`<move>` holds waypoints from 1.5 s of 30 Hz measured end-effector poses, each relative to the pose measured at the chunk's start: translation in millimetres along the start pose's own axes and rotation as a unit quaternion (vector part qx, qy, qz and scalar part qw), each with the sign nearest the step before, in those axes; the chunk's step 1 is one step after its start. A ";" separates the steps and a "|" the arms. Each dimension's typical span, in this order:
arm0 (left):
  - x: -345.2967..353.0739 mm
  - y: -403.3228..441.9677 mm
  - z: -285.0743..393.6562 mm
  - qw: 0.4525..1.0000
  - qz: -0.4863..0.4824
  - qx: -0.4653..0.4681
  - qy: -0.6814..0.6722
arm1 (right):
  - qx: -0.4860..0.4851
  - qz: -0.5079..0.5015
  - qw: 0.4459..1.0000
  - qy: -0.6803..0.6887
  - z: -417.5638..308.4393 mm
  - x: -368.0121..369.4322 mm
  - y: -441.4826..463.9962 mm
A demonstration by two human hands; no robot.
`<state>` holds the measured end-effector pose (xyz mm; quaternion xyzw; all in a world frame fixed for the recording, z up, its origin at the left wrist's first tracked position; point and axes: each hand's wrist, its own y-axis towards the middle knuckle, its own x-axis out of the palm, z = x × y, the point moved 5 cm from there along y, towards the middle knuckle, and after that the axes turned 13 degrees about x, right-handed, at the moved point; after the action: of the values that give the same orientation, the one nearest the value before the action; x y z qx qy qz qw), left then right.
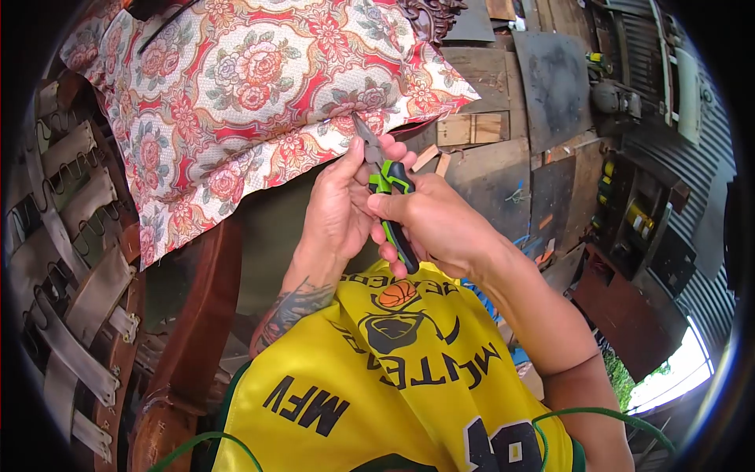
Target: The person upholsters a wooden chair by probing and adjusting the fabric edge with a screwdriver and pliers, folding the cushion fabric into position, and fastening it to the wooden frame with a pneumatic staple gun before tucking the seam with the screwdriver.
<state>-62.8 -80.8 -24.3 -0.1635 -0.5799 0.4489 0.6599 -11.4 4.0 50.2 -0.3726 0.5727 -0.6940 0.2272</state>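
Observation:
Long-nose pliers (391, 179) with black and green handles point up toward the floral cushion (259, 79). My right hand (440, 216) is closed round their handles. My left hand (334, 204) is closed about the jaw end, its thumb along one side and its fingertips showing on the other. The jaw tips are at the cushion's lower edge, over its red, white and green flowered fabric; whether they grip anything is too small to tell.
At left stands a wooden chair frame (189, 338) with webbing straps (75, 346) and wire hooks. Worn boards (480, 177) cover the floor at right. Farther right are a shelf with yellow items (641, 220) and a corrugated metal wall (708, 236). A carved dark piece (432, 16) stands behind the cushion.

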 end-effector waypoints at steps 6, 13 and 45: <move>3.1 5.9 -8.7 0.996 -0.072 -0.029 -0.053 | -0.073 0.218 0.868 -0.439 -21.9 1.3 -17.6; 28.7 -22.3 9.0 0.995 -0.080 -0.025 -0.050 | -0.212 0.300 0.727 -0.580 -25.1 30.8 -60.4; 28.5 -8.1 27.3 0.342 -0.043 0.461 0.818 | -0.623 0.155 0.567 -0.515 -195.8 -20.3 3.5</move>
<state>-86.6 -71.2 6.8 -0.0943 0.5410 0.2589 0.7946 -151.5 140.7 28.6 -0.6217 0.6981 0.1903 0.2999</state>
